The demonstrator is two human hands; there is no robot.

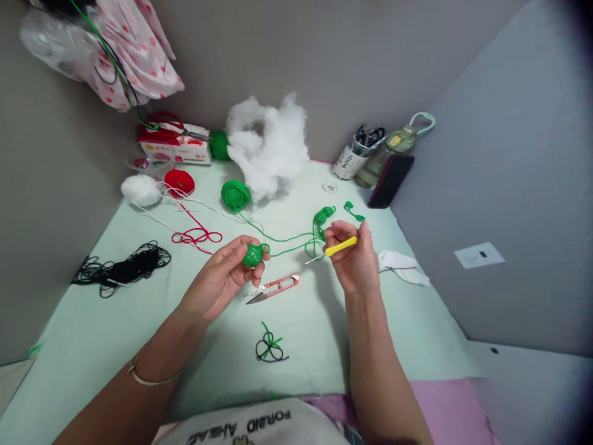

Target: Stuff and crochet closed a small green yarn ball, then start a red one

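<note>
My left hand (222, 277) is closed around a small green crocheted piece (254, 254), held above the pale green table (92, 321). A green yarn strand (287, 238) trails from the piece toward the green yarn ball (235, 195). My right hand (353, 259) pinches a crochet hook with a yellow handle (340, 247), its metal tip pointing left toward the piece. Between my hands, red thread snips (273, 289) lie on the table.
White stuffing (269, 148) sits at the back by a red-and-white box (173, 145). Red yarn (180, 182), a white ball (140, 190), black yarn (123, 267), small green crocheted bits (324, 216), a phone (391, 180), a jar (352, 157), a bottle (389, 151) and white cloth (401, 266) are around.
</note>
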